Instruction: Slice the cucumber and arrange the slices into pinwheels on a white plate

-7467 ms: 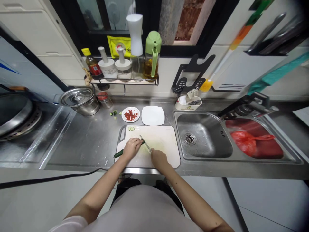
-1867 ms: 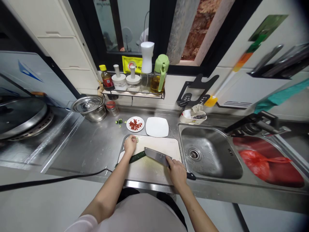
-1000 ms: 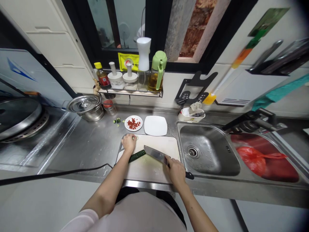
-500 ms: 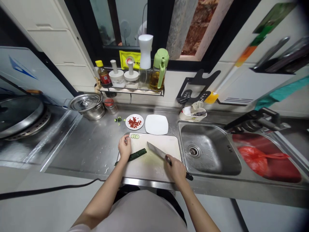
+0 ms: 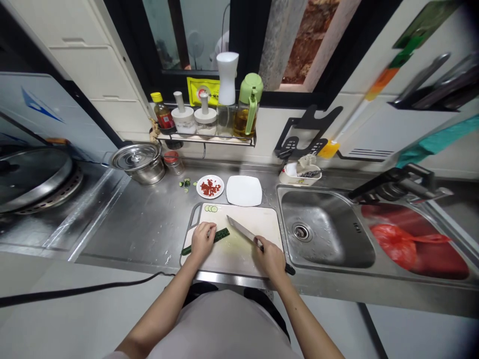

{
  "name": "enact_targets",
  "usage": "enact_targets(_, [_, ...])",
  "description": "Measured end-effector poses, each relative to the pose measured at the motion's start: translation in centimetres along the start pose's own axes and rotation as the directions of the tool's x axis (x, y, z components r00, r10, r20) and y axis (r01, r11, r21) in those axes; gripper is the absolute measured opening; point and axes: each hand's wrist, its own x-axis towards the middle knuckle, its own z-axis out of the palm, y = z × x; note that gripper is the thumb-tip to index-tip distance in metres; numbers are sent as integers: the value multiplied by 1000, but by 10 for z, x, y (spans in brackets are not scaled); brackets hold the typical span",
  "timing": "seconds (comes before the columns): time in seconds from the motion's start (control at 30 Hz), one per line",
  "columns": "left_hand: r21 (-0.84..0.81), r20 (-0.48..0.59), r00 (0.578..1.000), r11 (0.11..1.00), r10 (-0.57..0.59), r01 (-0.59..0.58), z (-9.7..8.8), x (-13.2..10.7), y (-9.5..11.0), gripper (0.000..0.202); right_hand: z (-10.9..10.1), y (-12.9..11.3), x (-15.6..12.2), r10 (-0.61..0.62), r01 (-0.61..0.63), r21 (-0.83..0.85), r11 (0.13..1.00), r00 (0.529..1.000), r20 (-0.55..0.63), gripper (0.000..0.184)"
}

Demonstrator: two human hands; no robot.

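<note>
Your right hand (image 5: pixel 272 255) grips the knife (image 5: pixel 241 230) by its black handle, the blade tip near the cucumber's cut end. Your left hand (image 5: pixel 202 240) lies over the cucumber (image 5: pixel 221 234), fingers bent; I can't tell whether they clasp it. It slants across your cutting board (image 5: pixel 239 262). Farther off lie pale slices (image 5: pixel 210 208), then two plates (image 5: pixel 244 190).

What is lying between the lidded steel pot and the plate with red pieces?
In the head view, a red-lidded jar stands beside the pot, and some small green scraps lie on the counter, nearer to the plate.
</note>
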Motion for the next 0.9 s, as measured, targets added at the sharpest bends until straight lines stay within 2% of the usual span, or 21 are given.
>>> enact_targets(0.27, [140, 209, 972, 981, 105, -136, 1, -3, 9, 23, 4, -6, -1, -18, 19, -6, 1000, 999, 51, 36])
enact_targets(0.43, [187, 245, 954, 957, 175, -223, 8, -7, 9, 24, 1, -15, 0, -50, 55, -32, 998, 990, 129, 37])
enact_targets(0.67, [203, 290, 936, 943, 199, -263, 9, -1, 0, 29, -4, -30, -1, -142, 157, -49, 986, 964, 227, 30])
enact_targets(0.9, [186, 316, 923, 939, 221, -288, 11, -2, -5, 31, -3, -39, -4, -199, 217, -56, 975, 953, 228, 26])
